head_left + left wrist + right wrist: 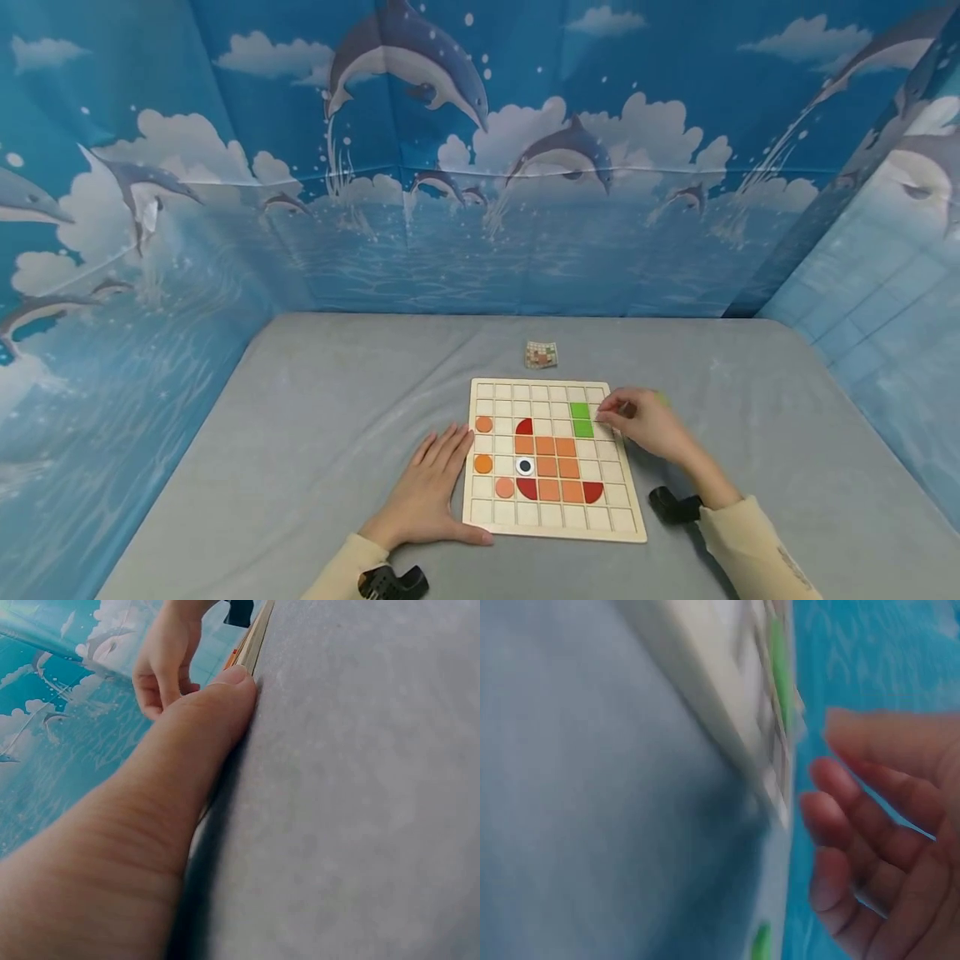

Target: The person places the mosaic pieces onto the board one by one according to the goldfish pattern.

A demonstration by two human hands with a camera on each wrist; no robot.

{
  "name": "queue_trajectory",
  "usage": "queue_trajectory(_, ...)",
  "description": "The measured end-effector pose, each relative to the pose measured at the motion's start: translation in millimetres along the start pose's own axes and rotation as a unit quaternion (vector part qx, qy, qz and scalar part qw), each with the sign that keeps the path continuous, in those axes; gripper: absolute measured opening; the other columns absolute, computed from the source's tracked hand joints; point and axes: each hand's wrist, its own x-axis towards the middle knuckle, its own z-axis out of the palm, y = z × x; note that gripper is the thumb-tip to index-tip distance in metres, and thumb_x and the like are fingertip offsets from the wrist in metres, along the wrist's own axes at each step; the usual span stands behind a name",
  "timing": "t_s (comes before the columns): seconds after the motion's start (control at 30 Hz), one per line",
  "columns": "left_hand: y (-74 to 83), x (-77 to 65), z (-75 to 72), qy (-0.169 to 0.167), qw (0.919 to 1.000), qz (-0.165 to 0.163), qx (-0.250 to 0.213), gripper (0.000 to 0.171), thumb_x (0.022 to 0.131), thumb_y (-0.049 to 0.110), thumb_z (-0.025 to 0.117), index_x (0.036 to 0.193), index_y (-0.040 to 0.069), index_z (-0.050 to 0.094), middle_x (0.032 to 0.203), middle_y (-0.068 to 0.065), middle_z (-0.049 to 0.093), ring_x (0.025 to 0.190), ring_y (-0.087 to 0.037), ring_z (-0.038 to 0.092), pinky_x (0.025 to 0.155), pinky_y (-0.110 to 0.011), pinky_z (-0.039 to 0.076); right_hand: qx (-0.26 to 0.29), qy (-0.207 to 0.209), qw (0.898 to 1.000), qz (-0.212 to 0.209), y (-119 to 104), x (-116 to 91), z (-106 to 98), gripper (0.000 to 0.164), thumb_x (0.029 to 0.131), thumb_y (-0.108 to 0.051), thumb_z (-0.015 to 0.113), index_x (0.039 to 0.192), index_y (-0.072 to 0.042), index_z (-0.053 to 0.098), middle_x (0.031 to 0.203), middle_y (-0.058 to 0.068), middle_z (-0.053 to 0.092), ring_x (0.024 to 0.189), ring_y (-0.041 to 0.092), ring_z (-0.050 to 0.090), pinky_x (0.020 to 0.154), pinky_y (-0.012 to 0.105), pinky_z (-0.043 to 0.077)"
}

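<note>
A square wooden grid board (483, 506) lies on the grey cloth. Orange square tiles (547, 467), dark red quarter-round tiles (592, 492) and an eye tile (525, 466) sit in its cells. My left hand (431, 483) rests flat at the board's left edge, fingers extended, thumb along the near corner. Over the upper right edge, beside two green square tiles (581, 419), hovers my right hand (637, 419). Its fingers are loosely bent, and the right wrist view shows a gap between thumb (855, 735) and fingertips with nothing in it.
A small patterned card (541, 355) lies beyond the board's far edge. A green piece (761, 941) lies on the cloth by the right hand, mostly hidden in the head view. Dolphin-printed curtains (480, 250) enclose the table's back and sides.
</note>
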Motion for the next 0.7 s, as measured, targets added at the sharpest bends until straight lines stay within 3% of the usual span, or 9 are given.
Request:
queue_trajectory(0.13, -1.1, -0.3, -0.7, -0.008, 0.9999, -0.007, 0.008, 0.128, 0.062, 0.092, 0.043, 0.154, 0.009, 0.01, 0.158, -0.004, 0.012, 0.143, -0.018, 0.002, 0.113, -0.04, 0.004, -0.036, 0.062, 0.997, 0.031, 18.6, -5.1, -16.7, 0.015, 0.088, -0.008, 0.067, 0.101, 0.001, 0.069, 0.096, 0.015, 0.062, 0.079, 0.029, 0.056, 0.06, 0.038, 0.047)
queue_trajectory(0.27, -0.6, -1.4, -0.5, -0.011, 0.9999, -0.007, 0.008, 0.128, 0.061, 0.092, 0.044, 0.154, 0.009, 0.01, 0.158, -0.004, 0.012, 0.143, -0.018, 0.002, 0.113, -0.04, 0.003, -0.105, 0.045, 0.992, 0.052, 41.1, -14.5, -28.4, 0.032, 0.086, -0.008, 0.069, 0.113, 0.008, 0.063, 0.108, 0.029, 0.055, 0.093, 0.043, 0.053, 0.071, 0.053, 0.046)
queue_trajectory(0.43, -0.2, -2.6, -0.3, -0.013, 0.9999, -0.005, 0.0, 0.128, 0.062, 0.092, 0.045, 0.154, 0.009, 0.009, 0.158, -0.004, 0.011, 0.143, -0.018, 0.002, 0.113, -0.041, 0.004, -0.124, 0.019, 0.991, 0.045, 53.7, -23.1, -31.7, 0.031, 0.085, -0.008, 0.069, 0.11, 0.009, 0.065, 0.103, 0.027, 0.056, 0.091, 0.042, 0.052, 0.073, 0.055, 0.044)
queue_trajectory(0.63, 0.3, -0.4, -1.5, -0.01, 0.9999, -0.011, 0.005, 0.129, 0.061, 0.092, 0.045, 0.154, 0.01, 0.01, 0.158, -0.003, 0.012, 0.143, -0.018, 0.002, 0.114, -0.04, 0.004, -0.141, 0.017, 0.989, 0.048, 48.4, -18.7, -31.5, 0.027, 0.084, -0.014, 0.071, 0.104, 0.005, 0.068, 0.104, 0.024, 0.058, 0.096, 0.042, 0.052, 0.078, 0.056, 0.043)
queue_trajectory(0.7, 1.5, -0.8, -1.2, -0.016, 0.9998, -0.015, 0.001, 0.129, 0.061, 0.092, 0.044, 0.154, 0.01, 0.01, 0.158, -0.003, 0.012, 0.143, -0.018, 0.002, 0.114, -0.041, 0.004, -0.142, 0.013, 0.988, 0.053, 46.3, -18.1, -29.7, 0.022, 0.083, -0.015, 0.072, 0.098, 0.001, 0.069, 0.098, 0.02, 0.059, 0.09, 0.038, 0.053, 0.074, 0.053, 0.044)
